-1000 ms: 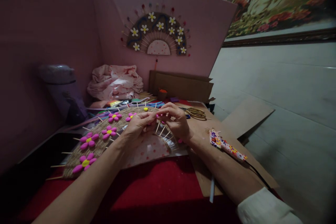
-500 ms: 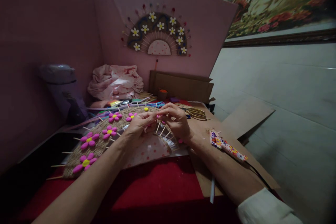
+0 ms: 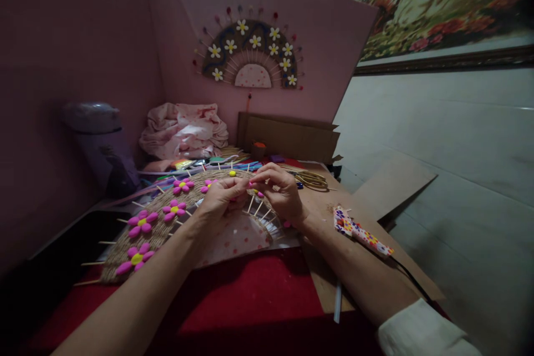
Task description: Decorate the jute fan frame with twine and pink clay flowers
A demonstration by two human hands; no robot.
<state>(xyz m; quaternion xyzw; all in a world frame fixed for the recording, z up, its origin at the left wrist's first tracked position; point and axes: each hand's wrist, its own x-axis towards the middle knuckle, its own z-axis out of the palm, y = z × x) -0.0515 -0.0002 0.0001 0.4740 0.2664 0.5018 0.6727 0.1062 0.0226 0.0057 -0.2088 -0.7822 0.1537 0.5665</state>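
Woven half-round fan (image 3: 167,217), jute-coloured, lying flat on the bench (image 3: 258,295) with wooden stick spokes and pink flowers (image 3: 142,222) with yellow centres set along its band; both hands meet at its upper right rim. Left hand (image 3: 219,200): fingers curled and closed, pinching at a small pink piece on the rim, thumb pressing inward. Right hand (image 3: 277,189): fingertips drawn together in a closed pinch over the same spot, directly beside the left; what sits between them is too small to tell. Handling note, as a judgement: petals seat best pressed lightly and evenly, one hand steadying the band so the spokes do not shift. Right of the fan: a patterned glue gun (image 3: 361,232) on brown cardboard (image 3: 392,183). Behind the fan: an open cardboard box (image 3: 287,136), contents hidden; a small pot (image 3: 258,150) with something orange on top; crumpled pink cloth (image 3: 183,130). Above, on the pink wall: a finished dark fan (image 3: 250,53) with white flowers
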